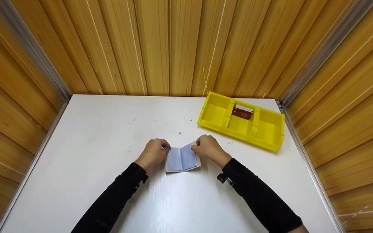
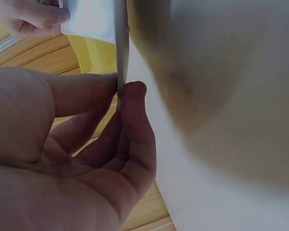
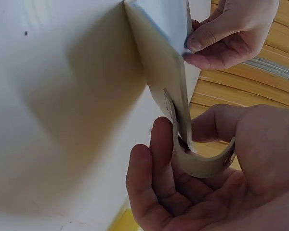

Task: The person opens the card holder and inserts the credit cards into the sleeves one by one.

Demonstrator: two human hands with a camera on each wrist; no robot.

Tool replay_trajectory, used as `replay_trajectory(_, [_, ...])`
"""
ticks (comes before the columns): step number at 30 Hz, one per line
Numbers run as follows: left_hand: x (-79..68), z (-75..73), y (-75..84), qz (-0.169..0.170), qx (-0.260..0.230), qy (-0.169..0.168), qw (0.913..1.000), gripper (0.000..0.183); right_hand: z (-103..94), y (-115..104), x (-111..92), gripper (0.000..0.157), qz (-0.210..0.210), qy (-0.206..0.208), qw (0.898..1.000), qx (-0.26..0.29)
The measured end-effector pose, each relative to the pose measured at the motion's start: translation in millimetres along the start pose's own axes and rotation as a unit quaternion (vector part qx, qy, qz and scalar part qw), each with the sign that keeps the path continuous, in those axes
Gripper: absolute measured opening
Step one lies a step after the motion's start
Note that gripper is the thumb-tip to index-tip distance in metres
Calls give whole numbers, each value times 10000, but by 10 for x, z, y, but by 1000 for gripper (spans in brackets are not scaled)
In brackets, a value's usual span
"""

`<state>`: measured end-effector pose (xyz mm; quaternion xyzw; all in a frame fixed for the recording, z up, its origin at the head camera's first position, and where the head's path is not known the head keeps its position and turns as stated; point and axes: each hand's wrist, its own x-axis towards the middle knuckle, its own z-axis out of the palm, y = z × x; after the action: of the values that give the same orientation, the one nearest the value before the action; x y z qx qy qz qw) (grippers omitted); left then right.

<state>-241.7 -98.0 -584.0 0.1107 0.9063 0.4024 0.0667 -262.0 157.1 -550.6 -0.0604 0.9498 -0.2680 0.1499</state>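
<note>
A small pale card holder (image 1: 182, 159) is spread open like a booklet over the white table, its bluish inner leaves facing up. At its left edge, my left hand (image 1: 153, 151) pinches the cover between thumb and fingers. My right hand (image 1: 211, 149) grips the upper right edge, where the leaf tilts upward. In the right wrist view a curved snap strap (image 3: 202, 164) sticks out from the holder's edge, between the thumb and fingers of my right hand. The left wrist view shows the holder edge-on as a thin upright panel (image 2: 121, 43).
A yellow tray (image 1: 227, 131) with three compartments stands at the back right of the table (image 1: 115, 123). Its middle compartment holds a dark red item (image 1: 242, 112) with a white top. Wood-patterned walls (image 1: 183, 48) enclose the back and both sides.
</note>
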Motion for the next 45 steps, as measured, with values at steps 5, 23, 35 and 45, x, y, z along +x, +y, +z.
replay_trajectory(5, [7, 20, -43, -24, 17, -31, 10000, 22, 44, 61, -12, 44, -45, 102, 9998, -171])
replay_trajectory(23, [20, 88, -295, -63, 282, 222, 9993, 19, 181, 291, -46, 25, -22, 256, 9970, -735])
replay_trajectory(35, [-42, 24, -180, -73, 492, -41, 9988, 8, 244, 334, -47, 10, -924, 460, 9924, -667])
replay_trajectory(45, [-57, -27, -161, -246, 434, -352, 9981, 13, 163, 272, -24, 21, -936, 209, 9932, -652])
